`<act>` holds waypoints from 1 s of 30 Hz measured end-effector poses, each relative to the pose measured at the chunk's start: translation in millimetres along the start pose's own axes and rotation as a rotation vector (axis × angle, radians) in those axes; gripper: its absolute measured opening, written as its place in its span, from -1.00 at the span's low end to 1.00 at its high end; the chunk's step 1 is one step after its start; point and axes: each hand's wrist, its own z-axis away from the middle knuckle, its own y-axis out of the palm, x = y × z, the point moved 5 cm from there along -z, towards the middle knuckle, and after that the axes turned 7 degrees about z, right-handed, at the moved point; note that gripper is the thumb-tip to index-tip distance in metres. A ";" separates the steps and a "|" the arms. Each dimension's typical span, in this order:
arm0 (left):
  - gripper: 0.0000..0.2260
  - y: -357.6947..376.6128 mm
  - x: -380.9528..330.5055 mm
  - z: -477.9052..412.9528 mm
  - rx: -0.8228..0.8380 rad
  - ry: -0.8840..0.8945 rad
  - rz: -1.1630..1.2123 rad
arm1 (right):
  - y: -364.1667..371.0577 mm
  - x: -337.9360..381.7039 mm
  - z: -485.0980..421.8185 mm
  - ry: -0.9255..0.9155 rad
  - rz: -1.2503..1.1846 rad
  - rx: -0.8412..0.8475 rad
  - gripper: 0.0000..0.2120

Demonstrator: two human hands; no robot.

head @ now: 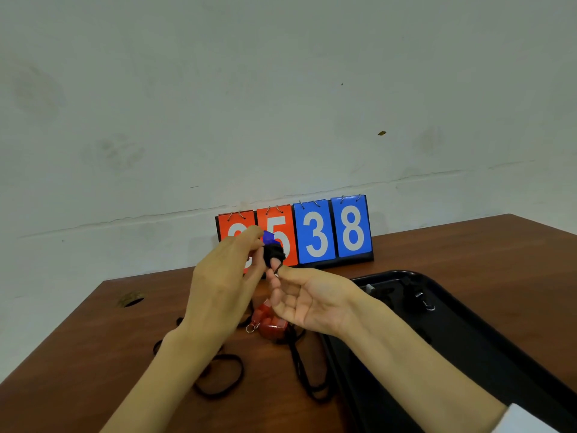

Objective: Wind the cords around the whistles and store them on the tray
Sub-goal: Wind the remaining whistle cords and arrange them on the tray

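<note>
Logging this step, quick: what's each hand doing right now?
Left hand: grips the blue whistle wound with black cord.
Right hand: pinches the cord's loose end.

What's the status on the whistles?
Holding: left hand grips blue whistle, cord nearly wound; right hand pinches its end. On table: red whistles, loose cords. Nothing blocks tray.

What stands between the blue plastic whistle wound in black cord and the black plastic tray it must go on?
Nothing fixed. The left hand holds the blue whistle in the air; only the own right hand, pinching the cord end, lies toward the black tray. The red plastic whistles lie lower.
</note>
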 end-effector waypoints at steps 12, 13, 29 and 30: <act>-0.77 13.1 40.1 -2.5 0.293 -0.605 0.860 | -2.1 -9.6 -5.5 0.144 -0.180 0.065 -0.84; -0.79 12.5 40.6 -2.9 0.330 -0.598 0.850 | -1.7 -11.6 -6.3 0.155 -0.187 0.071 -0.83; -0.53 16.6 34.5 -4.5 0.187 -0.610 0.653 | -7.8 -1.3 -7.4 -0.052 -0.037 -0.066 -0.93; -0.49 18.2 32.6 -3.7 0.168 -0.606 0.624 | -8.6 -0.7 -8.5 -0.118 0.042 -0.114 -0.94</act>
